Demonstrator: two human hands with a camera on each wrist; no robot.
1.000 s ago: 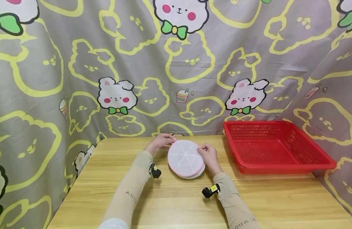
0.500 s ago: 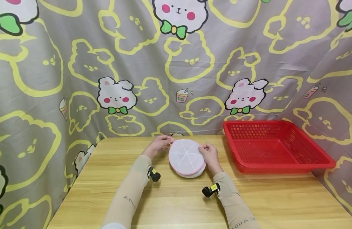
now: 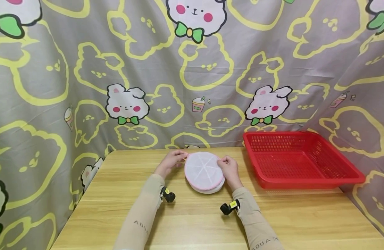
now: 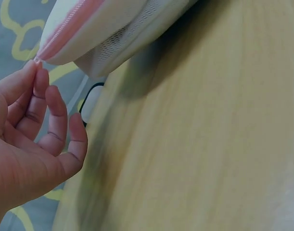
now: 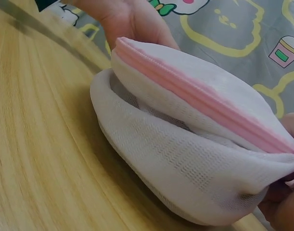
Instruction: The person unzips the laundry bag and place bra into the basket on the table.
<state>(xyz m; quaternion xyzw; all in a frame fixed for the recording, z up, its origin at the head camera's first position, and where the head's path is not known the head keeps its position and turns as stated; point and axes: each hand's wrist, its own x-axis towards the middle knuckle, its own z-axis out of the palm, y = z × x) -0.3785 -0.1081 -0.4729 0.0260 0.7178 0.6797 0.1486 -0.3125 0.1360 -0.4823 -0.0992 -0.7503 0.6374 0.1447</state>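
A round white mesh laundry bag (image 3: 203,172) with a pink zipper (image 5: 195,96) around its upper edge is held over the table. My left hand (image 3: 171,162) pinches a small tip at the zipper's end, at the bag's far left edge; in the left wrist view the thumb and forefinger of the left hand (image 4: 36,130) meet there, the other fingers loosely bent. At the bag's right edge, my right hand (image 3: 229,171) grips the fabric between thumb and fingers. Below the zipper, the mesh side folds inward in the right wrist view, above the rounded bottom.
A red perforated plastic basket (image 3: 304,185) stands on the right of the wooden table (image 3: 185,225). Behind and beside the table hangs a grey curtain (image 3: 167,76) with cartoon prints.
My left hand has shifted slightly left and down, keeping its pinch at the zipper's end. The bag has moved a little to the right; the right hand stays almost still.
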